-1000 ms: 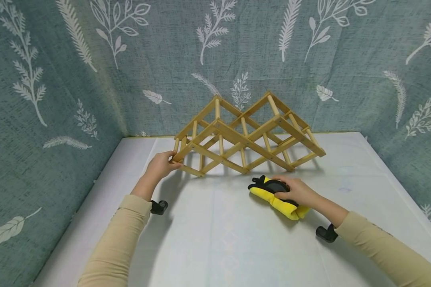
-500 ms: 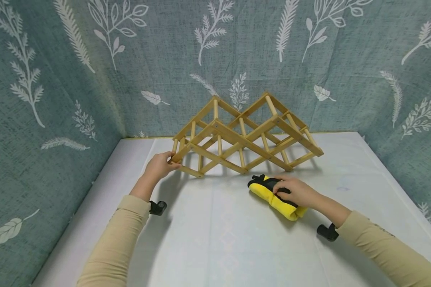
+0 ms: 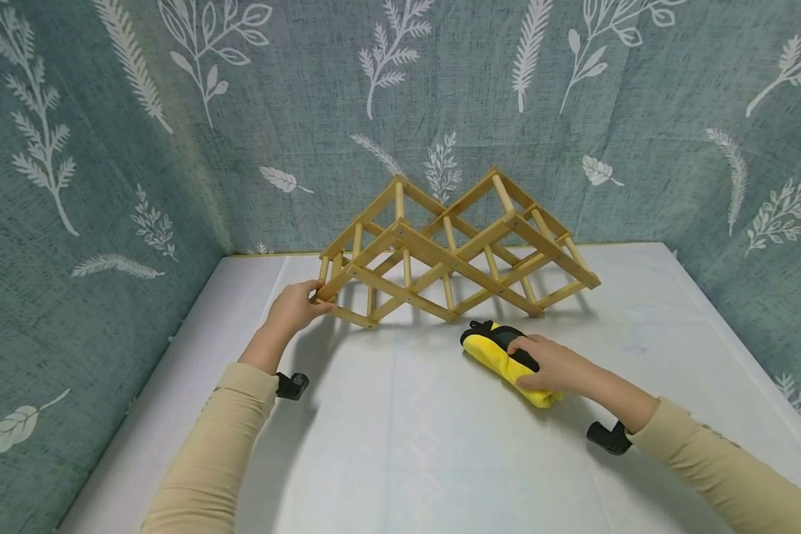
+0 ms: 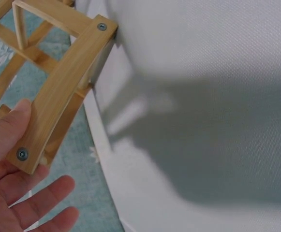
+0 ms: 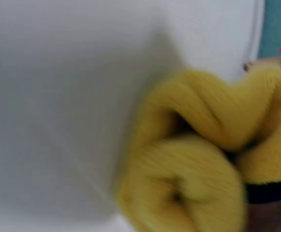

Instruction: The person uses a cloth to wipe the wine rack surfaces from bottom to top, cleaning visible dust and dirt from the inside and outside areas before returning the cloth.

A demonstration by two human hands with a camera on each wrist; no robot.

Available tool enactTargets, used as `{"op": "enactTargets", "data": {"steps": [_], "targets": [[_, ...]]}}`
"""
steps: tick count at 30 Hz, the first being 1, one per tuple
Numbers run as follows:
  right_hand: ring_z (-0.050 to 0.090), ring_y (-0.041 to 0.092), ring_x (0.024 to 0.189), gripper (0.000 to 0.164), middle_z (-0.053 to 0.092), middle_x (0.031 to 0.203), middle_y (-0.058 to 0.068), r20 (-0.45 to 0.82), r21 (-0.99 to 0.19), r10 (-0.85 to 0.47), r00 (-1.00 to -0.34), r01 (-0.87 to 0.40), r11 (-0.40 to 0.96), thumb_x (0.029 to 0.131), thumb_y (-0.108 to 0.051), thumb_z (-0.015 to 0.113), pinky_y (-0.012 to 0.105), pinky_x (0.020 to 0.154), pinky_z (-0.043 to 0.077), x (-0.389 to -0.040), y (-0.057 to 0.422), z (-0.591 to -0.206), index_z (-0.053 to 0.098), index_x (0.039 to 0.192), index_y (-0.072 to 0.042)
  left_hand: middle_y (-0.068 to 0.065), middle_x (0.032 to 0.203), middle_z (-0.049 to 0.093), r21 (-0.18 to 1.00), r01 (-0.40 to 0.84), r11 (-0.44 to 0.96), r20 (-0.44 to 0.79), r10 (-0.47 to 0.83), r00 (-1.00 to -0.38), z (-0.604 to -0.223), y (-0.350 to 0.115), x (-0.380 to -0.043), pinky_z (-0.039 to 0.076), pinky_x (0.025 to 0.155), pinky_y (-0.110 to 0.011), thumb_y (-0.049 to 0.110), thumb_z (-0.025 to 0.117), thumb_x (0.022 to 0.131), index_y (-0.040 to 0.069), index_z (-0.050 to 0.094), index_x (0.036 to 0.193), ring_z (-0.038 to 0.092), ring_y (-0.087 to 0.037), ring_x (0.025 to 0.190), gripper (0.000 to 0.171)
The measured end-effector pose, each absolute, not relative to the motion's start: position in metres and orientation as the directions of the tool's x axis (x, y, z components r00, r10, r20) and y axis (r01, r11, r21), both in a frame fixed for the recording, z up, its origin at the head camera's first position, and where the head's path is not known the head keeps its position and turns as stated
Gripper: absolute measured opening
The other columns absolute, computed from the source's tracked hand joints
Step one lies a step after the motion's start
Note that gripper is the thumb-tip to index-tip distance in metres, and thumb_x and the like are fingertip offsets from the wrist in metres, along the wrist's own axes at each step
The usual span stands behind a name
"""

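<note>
A wooden lattice wine rack (image 3: pixel 450 261) with two peaks stands toward the back of the white table. At the rack's left end, my left hand (image 3: pixel 292 308) pinches a corner slat (image 4: pixel 58 92) between thumb and index finger. The other fingers spread loosely below it in the left wrist view. Right of centre, in front of the rack, lies a rolled yellow and black fleecy cloth (image 3: pixel 489 354). My right hand (image 3: pixel 552 365) grips it from above, with fingers over the black part and thumb on the near yellow side. Its coiled yellow end (image 5: pixel 188 179) fills the right wrist view, partly blurred.
The white table (image 3: pixel 400 460) stretches in front of the rack. Teal fabric with white leaf prints (image 3: pixel 320 96) hangs behind and along both sides. Dark wrist cameras (image 3: pixel 292 386) sit beneath both sleeves.
My right hand has shifted its grip on the rolled cloth, the thumb coming to its near side. The cloth has barely moved. My left hand and the rack stay as they were.
</note>
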State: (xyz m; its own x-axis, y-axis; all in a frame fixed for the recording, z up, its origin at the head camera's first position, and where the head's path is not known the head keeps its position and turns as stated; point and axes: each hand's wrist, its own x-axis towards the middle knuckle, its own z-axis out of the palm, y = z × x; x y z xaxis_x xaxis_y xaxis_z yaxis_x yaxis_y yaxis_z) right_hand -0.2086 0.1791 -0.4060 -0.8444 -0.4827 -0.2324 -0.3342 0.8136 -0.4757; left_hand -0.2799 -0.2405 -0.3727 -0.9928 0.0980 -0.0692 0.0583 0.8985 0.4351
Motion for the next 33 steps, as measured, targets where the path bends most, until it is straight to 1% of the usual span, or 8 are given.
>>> {"op": "enactTargets", "data": {"steps": [3,10,15,19,23,27,29,33], "targets": [[0.052,0.03,0.099,0.039,0.049,0.12,0.023,-0.175,-0.487,-0.47,-0.865,-0.339,0.805,0.079,-0.014,0.064,0.047,0.08,0.046,-0.208,0.177,-0.411,0.052,0.116,-0.009,-0.023,0.123,0.055,0.43,0.057,0.901,-0.07,0.096,-0.993,-0.372,-0.24,-0.28,0.04,0.093,-0.05,0.026,0.063,0.088,0.0,0.042,0.136,0.05,-0.039,0.113,0.058],[0.049,0.037,0.114,0.039,0.055,0.12,0.018,-0.017,-0.552,-0.524,-0.852,-0.429,0.715,0.08,-0.008,0.061,0.053,0.092,0.04,-0.214,0.167,-0.413,0.054,0.118,-0.005,-0.023,0.122,0.055,0.423,0.047,0.905,-0.077,0.087,-0.993,-0.372,-0.24,-0.278,0.041,0.092,-0.05,0.025,0.062,0.088,-0.001,0.043,0.135,0.051,-0.039,0.112,0.057],[0.052,0.035,0.11,0.04,0.055,0.119,0.017,0.057,-0.544,-0.564,-0.824,-0.499,0.674,0.082,-0.011,0.061,0.05,0.088,0.044,-0.223,0.146,-0.417,0.056,0.121,-0.01,-0.023,0.122,0.055,0.418,0.042,0.907,-0.081,0.083,-0.993,-0.371,-0.239,-0.278,0.041,0.092,-0.05,0.025,0.062,0.088,-0.001,0.043,0.135,0.051,-0.039,0.111,0.057],[0.056,0.024,0.09,0.043,0.053,0.121,0.018,0.012,-0.546,-0.56,-0.828,-0.475,0.69,0.085,-0.012,0.059,0.036,0.071,0.047,-0.232,0.133,-0.422,0.054,0.128,-0.015,-0.023,0.122,0.056,0.411,0.051,0.91,-0.077,0.09,-0.993,-0.371,-0.239,-0.279,0.041,0.092,-0.05,0.026,0.063,0.088,0.0,0.044,0.134,0.051,-0.039,0.111,0.056],[0.044,0.014,0.058,0.046,0.05,0.125,0.022,-0.043,-0.604,-0.491,-0.87,-0.369,0.706,0.086,-0.008,0.056,0.025,0.051,0.038,-0.238,0.133,-0.421,0.052,0.131,-0.016,-0.022,0.119,0.058,0.403,0.06,0.913,-0.067,0.095,-0.993,-0.371,-0.239,-0.28,0.042,0.09,-0.05,0.027,0.063,0.087,0.002,0.047,0.132,0.052,-0.038,0.11,0.054],[0.031,0.011,0.047,0.046,0.052,0.118,0.024,-0.003,-0.628,-0.437,-0.9,-0.338,0.701,0.086,-0.003,0.054,0.022,0.043,0.032,-0.241,0.144,-0.418,0.053,0.13,-0.013,-0.022,0.12,0.057,0.398,0.059,0.915,-0.071,0.095,-0.993,-0.371,-0.24,-0.28,0.042,0.09,-0.05,0.027,0.063,0.087,0.001,0.046,0.133,0.052,-0.039,0.11,0.055],[0.029,0.01,0.045,0.045,0.054,0.11,0.023,0.034,-0.643,-0.417,-0.908,-0.339,0.687,0.085,-0.001,0.053,0.022,0.042,0.031,-0.242,0.151,-0.415,0.053,0.13,-0.011,-0.022,0.122,0.056,0.398,0.052,0.916,-0.085,0.093,-0.992,-0.371,-0.24,-0.28,0.042,0.09,-0.05,0.028,0.062,0.088,0.001,0.044,0.135,0.051,-0.04,0.111,0.058],[0.026,0.009,0.042,0.045,0.054,0.108,0.021,0.081,-0.665,-0.381,-0.921,-0.335,0.668,0.086,-0.001,0.051,0.022,0.042,0.031,-0.241,0.164,-0.409,0.054,0.13,-0.01,-0.022,0.123,0.055,0.407,0.04,0.913,-0.099,0.087,-0.991,-0.371,-0.24,-0.279,0.042,0.09,-0.051,0.028,0.062,0.088,0.002,0.042,0.137,0.051,-0.039,0.112,0.058]]}}
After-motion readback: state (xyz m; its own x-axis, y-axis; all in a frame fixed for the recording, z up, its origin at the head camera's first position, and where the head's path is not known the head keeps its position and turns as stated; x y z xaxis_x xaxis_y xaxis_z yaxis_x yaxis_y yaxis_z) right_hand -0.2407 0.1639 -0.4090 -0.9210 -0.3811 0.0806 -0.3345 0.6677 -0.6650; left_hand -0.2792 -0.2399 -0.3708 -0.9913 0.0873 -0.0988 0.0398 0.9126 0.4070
